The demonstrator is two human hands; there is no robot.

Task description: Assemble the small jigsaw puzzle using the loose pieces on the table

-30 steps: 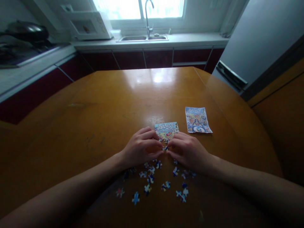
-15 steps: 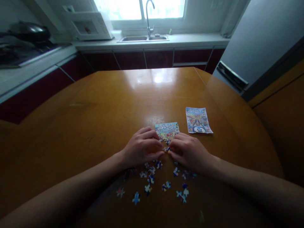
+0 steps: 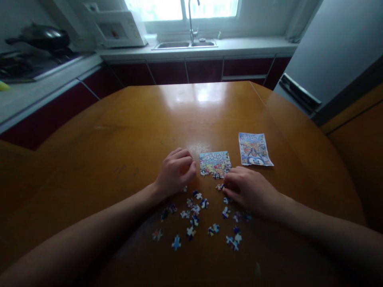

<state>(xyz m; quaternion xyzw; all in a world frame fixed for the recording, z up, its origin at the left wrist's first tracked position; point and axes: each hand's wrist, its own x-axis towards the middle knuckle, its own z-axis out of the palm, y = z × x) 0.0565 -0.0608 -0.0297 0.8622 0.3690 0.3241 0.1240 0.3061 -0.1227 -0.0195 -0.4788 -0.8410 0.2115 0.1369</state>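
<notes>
The partly joined jigsaw puzzle [image 3: 214, 162] lies flat on the table, its near edge ragged. To its left, apart from it, is my left hand [image 3: 176, 169], fingers curled in and thumb against them; whether anything is inside is hidden. My right hand [image 3: 247, 189] is at the puzzle's lower right corner, fingertips pinched on a small puzzle piece [image 3: 220, 187] that pokes out to the left. Loose puzzle pieces [image 3: 195, 209] are scattered between and below both hands, among them a light blue one [image 3: 176, 242] near the front.
A creased picture sheet [image 3: 255, 149] lies right of the puzzle on the wooden table [image 3: 149, 127]. Beyond the table are a counter with a sink [image 3: 173, 45], a microwave [image 3: 116, 30], a pan [image 3: 44, 38] on the stove and a grey fridge [image 3: 329, 52].
My hands have parted: the left moved left, away from the small piece, while the right keeps it at its fingertips. The camera view shifted slightly, and the puzzle's near edge is now uncovered.
</notes>
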